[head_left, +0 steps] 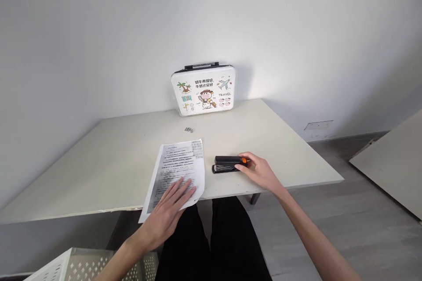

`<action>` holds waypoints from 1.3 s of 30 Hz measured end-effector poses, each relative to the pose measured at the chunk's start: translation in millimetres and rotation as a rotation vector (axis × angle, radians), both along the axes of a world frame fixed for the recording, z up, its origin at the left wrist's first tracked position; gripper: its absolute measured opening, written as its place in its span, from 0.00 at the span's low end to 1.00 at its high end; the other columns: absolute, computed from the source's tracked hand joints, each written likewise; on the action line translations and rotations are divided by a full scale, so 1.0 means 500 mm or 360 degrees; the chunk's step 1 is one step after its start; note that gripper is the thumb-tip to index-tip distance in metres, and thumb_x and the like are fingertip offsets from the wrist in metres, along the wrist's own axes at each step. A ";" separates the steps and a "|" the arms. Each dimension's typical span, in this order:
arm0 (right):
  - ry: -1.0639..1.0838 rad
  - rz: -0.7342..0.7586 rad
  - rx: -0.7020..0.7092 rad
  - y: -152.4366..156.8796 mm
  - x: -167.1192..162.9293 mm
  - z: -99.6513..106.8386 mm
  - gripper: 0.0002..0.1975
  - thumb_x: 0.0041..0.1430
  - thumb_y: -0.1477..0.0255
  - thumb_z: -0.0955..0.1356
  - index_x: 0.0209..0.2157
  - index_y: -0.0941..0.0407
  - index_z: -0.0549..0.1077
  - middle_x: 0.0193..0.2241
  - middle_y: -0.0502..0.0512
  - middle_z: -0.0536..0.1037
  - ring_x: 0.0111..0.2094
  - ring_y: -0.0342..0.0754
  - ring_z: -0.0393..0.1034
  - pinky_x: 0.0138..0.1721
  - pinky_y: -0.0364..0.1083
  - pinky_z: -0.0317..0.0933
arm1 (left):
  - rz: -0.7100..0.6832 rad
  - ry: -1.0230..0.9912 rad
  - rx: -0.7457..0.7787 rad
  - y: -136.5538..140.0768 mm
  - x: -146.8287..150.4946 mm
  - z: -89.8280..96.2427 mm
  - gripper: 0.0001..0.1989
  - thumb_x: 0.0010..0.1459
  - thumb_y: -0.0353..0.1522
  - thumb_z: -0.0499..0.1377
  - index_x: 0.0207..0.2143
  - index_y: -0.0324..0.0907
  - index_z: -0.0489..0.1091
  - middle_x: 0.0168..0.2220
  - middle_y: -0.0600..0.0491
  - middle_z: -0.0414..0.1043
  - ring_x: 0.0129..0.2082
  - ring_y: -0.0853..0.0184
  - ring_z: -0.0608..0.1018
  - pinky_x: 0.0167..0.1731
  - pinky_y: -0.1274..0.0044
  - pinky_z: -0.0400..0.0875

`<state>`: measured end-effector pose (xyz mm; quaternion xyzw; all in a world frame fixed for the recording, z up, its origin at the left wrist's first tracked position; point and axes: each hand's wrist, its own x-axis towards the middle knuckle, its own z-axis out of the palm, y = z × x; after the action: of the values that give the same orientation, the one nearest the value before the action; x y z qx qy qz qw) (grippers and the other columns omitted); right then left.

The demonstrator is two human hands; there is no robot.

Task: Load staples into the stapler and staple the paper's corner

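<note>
Printed paper [178, 162] lies on the table to the left of centre, its lower edge reaching past the table's front edge. My left hand [169, 206] rests on its lower part with fingers stretched out. To the right of the sheet is a black stapler [227, 160] with an orange part at its rear end. My right hand [259, 170] grips that rear end between thumb and fingers. Behind the paper sits a small group of grey staple strips [188, 130].
A white case [204, 90] with cartoon prints and a black handle leans on the wall at the back of the white table [125, 158]. Below the table at left stands a white perforated basket [89, 263]. A wall plate [318, 125] is at the right.
</note>
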<state>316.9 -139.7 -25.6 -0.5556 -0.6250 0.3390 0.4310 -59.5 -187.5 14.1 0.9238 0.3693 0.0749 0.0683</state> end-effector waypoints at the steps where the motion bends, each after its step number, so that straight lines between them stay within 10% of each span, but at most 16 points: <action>1: -0.0007 -0.0005 -0.0002 0.000 0.000 0.000 0.18 0.63 0.53 0.71 0.48 0.49 0.76 0.47 0.55 0.82 0.45 0.55 0.78 0.47 0.53 0.71 | 0.0015 -0.0031 -0.0032 -0.011 0.011 0.003 0.32 0.76 0.32 0.44 0.77 0.59 0.37 0.77 0.59 0.44 0.76 0.54 0.52 0.73 0.56 0.52; 11: -0.0035 -0.0038 -0.0035 -0.004 -0.002 -0.001 0.20 0.62 0.52 0.71 0.48 0.50 0.76 0.46 0.56 0.81 0.46 0.55 0.77 0.49 0.53 0.70 | -0.0098 -0.0105 -0.0205 -0.077 0.068 0.008 0.37 0.73 0.27 0.46 0.77 0.62 0.36 0.77 0.60 0.41 0.76 0.51 0.49 0.71 0.52 0.58; 14: -0.0056 -0.0032 -0.0075 -0.005 0.001 0.005 0.20 0.62 0.52 0.71 0.48 0.50 0.75 0.47 0.56 0.81 0.48 0.56 0.76 0.51 0.54 0.69 | -0.0150 -0.0082 -0.0300 -0.072 0.070 0.013 0.39 0.73 0.40 0.56 0.76 0.63 0.36 0.77 0.57 0.39 0.76 0.47 0.46 0.69 0.49 0.58; 17: -0.0127 0.0014 -0.0115 -0.002 0.004 0.016 0.20 0.65 0.51 0.69 0.50 0.49 0.75 0.50 0.57 0.81 0.47 0.56 0.76 0.50 0.54 0.70 | -0.0177 -0.0156 -0.0368 -0.022 0.070 0.023 0.48 0.64 0.52 0.64 0.76 0.63 0.39 0.77 0.54 0.44 0.76 0.46 0.46 0.69 0.46 0.57; 21: -0.0330 -0.0100 -0.0072 0.022 -0.013 0.040 0.23 0.69 0.48 0.64 0.52 0.49 0.76 0.54 0.59 0.80 0.44 0.55 0.76 0.45 0.54 0.70 | -0.0091 -0.0347 -0.0238 0.114 0.090 0.013 0.33 0.73 0.46 0.56 0.75 0.57 0.51 0.76 0.53 0.51 0.76 0.52 0.48 0.73 0.52 0.52; 26: -0.0541 -0.0069 0.0028 0.077 -0.074 0.079 0.25 0.73 0.49 0.58 0.53 0.49 0.75 0.56 0.59 0.79 0.60 0.60 0.69 0.59 0.58 0.63 | -0.0206 -0.0316 -0.0235 0.249 0.148 -0.038 0.40 0.70 0.55 0.55 0.76 0.53 0.48 0.77 0.51 0.47 0.77 0.50 0.43 0.74 0.51 0.41; 39: -0.0745 0.0376 -0.0148 0.121 -0.137 0.104 0.26 0.76 0.51 0.53 0.50 0.47 0.77 0.55 0.54 0.79 0.55 0.57 0.73 0.50 0.52 0.66 | -0.0228 -0.0336 -0.0236 0.229 0.203 -0.084 0.43 0.71 0.58 0.43 0.78 0.47 0.41 0.78 0.50 0.38 0.77 0.50 0.38 0.74 0.53 0.29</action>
<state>248.2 -79.1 26.3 -0.5614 -0.7519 0.2776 0.2062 42.0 -73.1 -28.0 0.9272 0.2977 0.1390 0.1799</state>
